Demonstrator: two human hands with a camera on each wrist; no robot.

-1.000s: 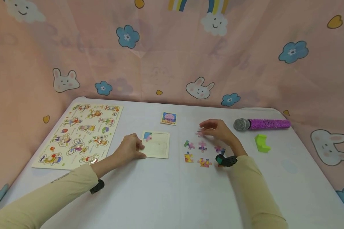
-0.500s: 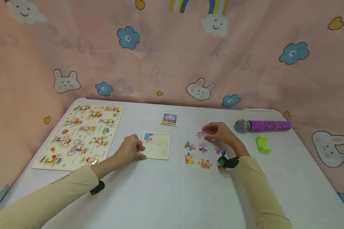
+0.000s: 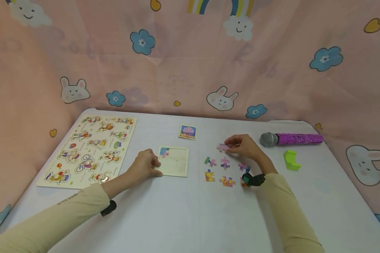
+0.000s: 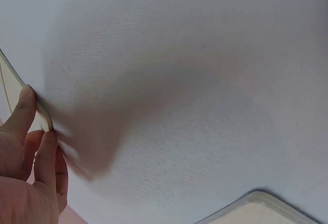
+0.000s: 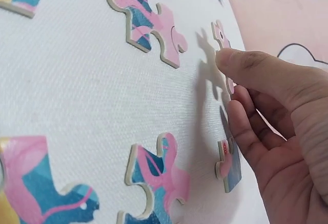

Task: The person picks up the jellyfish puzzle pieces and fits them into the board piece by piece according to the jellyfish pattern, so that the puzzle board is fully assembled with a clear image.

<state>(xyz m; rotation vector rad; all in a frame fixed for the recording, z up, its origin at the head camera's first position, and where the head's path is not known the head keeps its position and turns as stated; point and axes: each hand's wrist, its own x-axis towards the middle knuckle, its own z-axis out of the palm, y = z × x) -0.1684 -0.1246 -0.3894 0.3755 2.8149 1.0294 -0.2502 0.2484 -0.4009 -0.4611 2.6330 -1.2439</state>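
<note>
My left hand grips the near left corner of a square wooden puzzle tray, thumb and fingertips at its edge in the left wrist view. One blue-and-pink piece sits in the tray's far left corner. To the right, my right hand pinches a pink puzzle piece by its edge, its shadow falling on the cloth. Another piece lies below the fingers in the right wrist view. Several loose puzzle pieces lie in rows nearer the body; the right wrist strap partly covers one.
A large board of animal figures lies at the left. Behind the tray is a small jellyfish picture tile. A purple glitter microphone and a green block lie at the right. A printed pink curtain hangs behind the table.
My right hand has shifted slightly right, and more of the pink piece at its fingertips shows. The left hand stays at the tray's corner.
</note>
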